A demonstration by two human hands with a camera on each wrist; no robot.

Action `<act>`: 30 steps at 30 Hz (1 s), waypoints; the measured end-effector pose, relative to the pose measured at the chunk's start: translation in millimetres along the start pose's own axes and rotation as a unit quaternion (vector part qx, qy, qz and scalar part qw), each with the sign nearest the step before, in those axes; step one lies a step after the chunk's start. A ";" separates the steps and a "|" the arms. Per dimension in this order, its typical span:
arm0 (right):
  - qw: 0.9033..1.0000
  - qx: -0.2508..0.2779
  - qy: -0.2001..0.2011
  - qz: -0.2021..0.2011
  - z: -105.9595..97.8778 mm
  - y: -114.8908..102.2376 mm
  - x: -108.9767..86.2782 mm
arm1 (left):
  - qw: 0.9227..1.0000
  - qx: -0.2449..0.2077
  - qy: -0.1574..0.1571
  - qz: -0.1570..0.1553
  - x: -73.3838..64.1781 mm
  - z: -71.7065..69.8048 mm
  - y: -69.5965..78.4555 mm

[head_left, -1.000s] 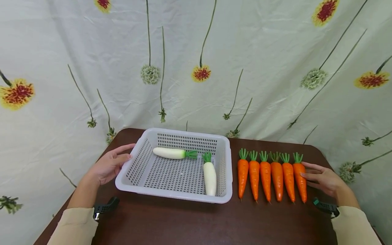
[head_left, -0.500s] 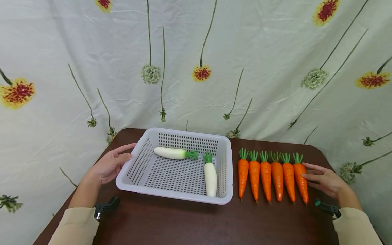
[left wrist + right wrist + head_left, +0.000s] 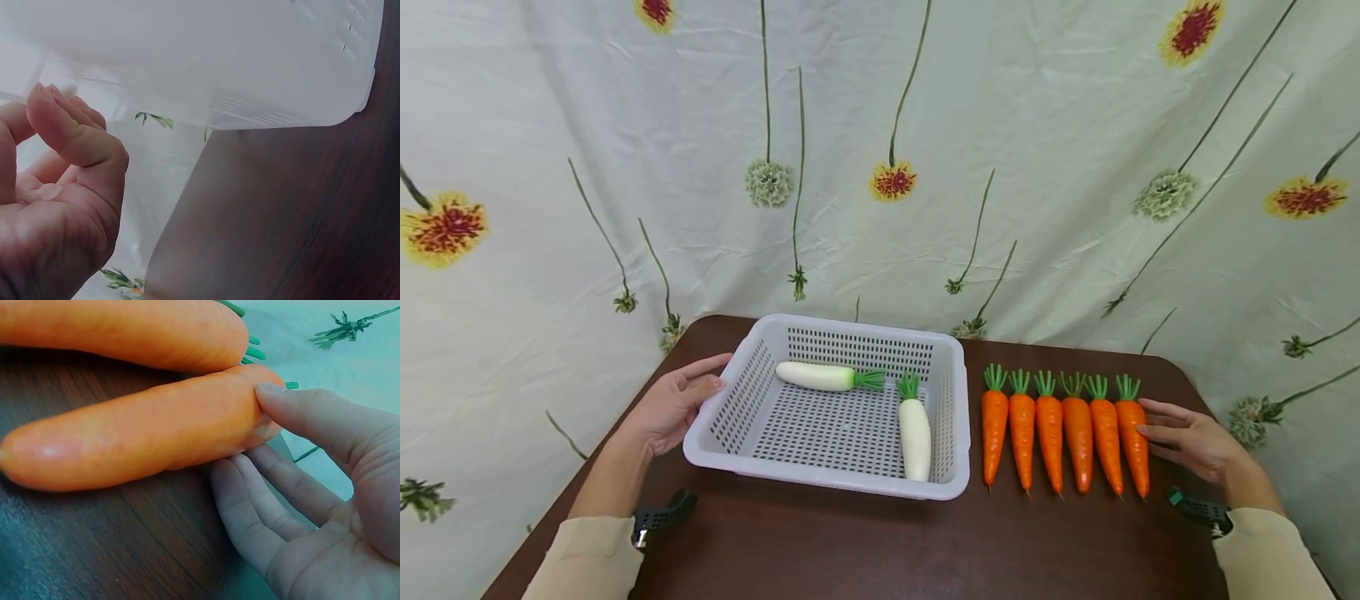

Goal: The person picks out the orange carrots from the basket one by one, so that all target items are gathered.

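Several orange carrots with green tops lie in a row on the right of the table. My right hand is beside the rightmost carrot. In the right wrist view its thumb touches the top end of that carrot, and the loosely bent fingers reach its near side. At the left end of a pale grey plastic basket, my left hand has its thumb and index finger right at the rim. The left wrist view shows those fingers loosely bent beside the basket wall.
Inside the basket are two white radishes with green tops: one radish lies crosswise at the back, the other radish lengthwise at the right. A dark brown table carries everything. A flowered cloth hangs behind it.
The rightmost carrot's pointed end has swung slightly right, then back left. Both hands stay in place; the whole head view shifts a little.
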State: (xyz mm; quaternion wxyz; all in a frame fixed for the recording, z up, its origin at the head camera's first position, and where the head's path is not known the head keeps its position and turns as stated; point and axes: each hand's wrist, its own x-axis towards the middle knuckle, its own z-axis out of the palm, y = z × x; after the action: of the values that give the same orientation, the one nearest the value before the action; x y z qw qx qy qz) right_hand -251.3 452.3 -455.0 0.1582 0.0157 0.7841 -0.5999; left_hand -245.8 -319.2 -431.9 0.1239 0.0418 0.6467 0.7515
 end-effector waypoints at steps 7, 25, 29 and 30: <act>1.000 -0.003 -0.003 -0.001 -1.5 -0.6 0.2 | 1.000 -0.016 -0.001 0.003 -0.8 -0.6 -2.8; 1.000 -0.003 -0.001 -0.003 2.0 -4.0 -0.7 | 1.000 0.000 0.009 0.001 -2.2 -1.0 -3.7; 0.999 -0.034 0.011 -0.001 6.5 -4.4 1.0 | 1.000 0.015 0.012 0.001 -3.8 -2.7 -5.0; 0.999 -0.048 0.017 -0.002 8.3 -4.7 1.6 | 1.000 0.019 0.012 0.001 -4.1 -3.3 -5.5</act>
State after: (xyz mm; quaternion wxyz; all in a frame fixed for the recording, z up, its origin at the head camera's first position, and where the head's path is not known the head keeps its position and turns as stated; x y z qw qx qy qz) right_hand -251.9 442.8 -453.0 0.1444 0.0168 0.8144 -0.5619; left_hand -241.8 -322.6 -437.5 0.1149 0.0357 0.6621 0.7396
